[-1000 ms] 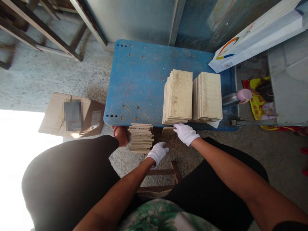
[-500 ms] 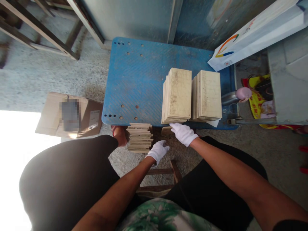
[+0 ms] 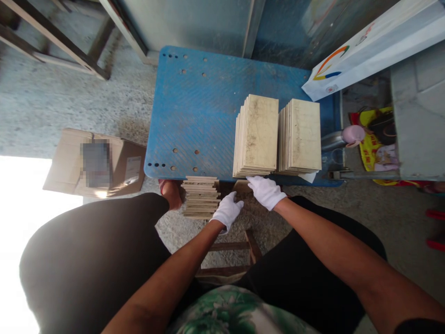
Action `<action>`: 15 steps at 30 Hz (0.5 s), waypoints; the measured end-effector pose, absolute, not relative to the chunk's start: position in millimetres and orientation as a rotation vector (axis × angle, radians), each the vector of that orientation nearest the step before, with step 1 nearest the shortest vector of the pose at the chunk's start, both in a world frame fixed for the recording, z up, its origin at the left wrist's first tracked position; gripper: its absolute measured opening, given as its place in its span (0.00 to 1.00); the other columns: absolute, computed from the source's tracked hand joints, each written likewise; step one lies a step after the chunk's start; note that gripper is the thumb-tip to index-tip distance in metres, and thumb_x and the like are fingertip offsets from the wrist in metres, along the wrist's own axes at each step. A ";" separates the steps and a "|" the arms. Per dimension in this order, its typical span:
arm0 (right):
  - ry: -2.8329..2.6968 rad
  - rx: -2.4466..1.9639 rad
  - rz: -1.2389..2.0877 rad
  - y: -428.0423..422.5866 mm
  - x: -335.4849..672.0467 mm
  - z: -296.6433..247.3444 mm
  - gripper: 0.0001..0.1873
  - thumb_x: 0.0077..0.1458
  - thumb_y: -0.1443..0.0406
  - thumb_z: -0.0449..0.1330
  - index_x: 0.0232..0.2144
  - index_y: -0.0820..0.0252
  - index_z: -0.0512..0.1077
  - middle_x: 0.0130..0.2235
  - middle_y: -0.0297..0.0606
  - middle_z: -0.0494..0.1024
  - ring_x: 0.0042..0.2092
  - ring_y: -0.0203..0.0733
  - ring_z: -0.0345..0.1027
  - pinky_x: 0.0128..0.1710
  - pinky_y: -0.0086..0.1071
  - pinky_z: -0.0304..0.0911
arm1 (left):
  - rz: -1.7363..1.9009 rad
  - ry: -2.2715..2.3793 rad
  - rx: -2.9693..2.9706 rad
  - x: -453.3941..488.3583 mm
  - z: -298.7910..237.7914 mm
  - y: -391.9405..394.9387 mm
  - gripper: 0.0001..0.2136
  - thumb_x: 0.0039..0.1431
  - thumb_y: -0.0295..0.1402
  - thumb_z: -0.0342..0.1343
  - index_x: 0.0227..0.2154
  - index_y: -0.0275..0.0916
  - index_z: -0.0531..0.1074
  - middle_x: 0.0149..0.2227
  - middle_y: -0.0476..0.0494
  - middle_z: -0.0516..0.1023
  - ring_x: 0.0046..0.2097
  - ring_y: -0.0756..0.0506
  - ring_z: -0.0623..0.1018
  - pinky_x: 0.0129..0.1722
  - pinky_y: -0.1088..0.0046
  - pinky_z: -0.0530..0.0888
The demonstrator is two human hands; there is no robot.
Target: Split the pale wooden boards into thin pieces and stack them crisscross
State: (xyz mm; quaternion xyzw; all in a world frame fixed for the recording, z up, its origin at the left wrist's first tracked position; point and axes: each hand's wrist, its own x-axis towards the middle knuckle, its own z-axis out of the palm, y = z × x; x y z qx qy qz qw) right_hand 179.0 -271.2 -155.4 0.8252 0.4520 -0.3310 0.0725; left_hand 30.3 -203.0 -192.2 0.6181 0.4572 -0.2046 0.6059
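So the left hand [image 3: 227, 212] is loosely open, thumb apart, just right of a board pile [image 3: 200, 199]. Right hand [image 3: 267, 193] is half-curled below two stacks [image 3: 260, 134]; can't tell if it's gripping anything.

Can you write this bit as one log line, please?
left hand: beside lower stack of flat pieces | right hand: near front edge of blue table, grip unclear | on table: two taller stacks

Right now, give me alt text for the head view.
White-gloved left hand beside a row of thin boards by the near edge of a blue table; gloved right hand close to the left of two board stacks on it. White bag, upper right.
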 end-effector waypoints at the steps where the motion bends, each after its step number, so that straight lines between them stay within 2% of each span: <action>1: 1.369 2.482 -0.997 -272.0 178.9 -155.8 0.21 0.65 0.61 0.46 0.55 0.57 0.70 0.54 0.46 0.74 0.49 0.51 0.72 0.48 0.38 0.65 | -0.477 1.054 1.436 30.0 -192.7 -203.4 0.30 0.59 0.30 0.55 0.63 0.27 0.58 0.57 0.29 0.71 0.57 0.42 0.73 0.56 0.70 0.69; 7: 1.403 2.506 -0.980 -269.8 177.7 -151.0 0.20 0.66 0.60 0.45 0.54 0.54 0.71 0.53 0.44 0.75 0.50 0.50 0.72 0.49 0.37 0.64 | -0.479 1.055 1.447 26.8 -190.9 -202.5 0.29 0.59 0.30 0.56 0.63 0.28 0.58 0.57 0.31 0.72 0.57 0.43 0.73 0.56 0.72 0.69; 11: 1.477 2.560 -1.014 -266.2 178.9 -134.7 0.19 0.65 0.58 0.49 0.48 0.56 0.75 0.50 0.44 0.78 0.51 0.49 0.71 0.51 0.35 0.63 | -0.423 1.075 1.414 28.8 -179.1 -197.5 0.29 0.59 0.29 0.56 0.62 0.29 0.59 0.57 0.33 0.73 0.57 0.43 0.74 0.55 0.73 0.70; 15: 1.604 2.838 -1.014 -267.9 185.3 -100.2 0.18 0.64 0.55 0.52 0.44 0.56 0.77 0.46 0.40 0.80 0.48 0.45 0.73 0.52 0.35 0.64 | -0.224 1.057 1.407 38.1 -159.1 -183.3 0.23 0.60 0.28 0.55 0.58 0.32 0.66 0.56 0.38 0.75 0.55 0.46 0.75 0.56 0.75 0.70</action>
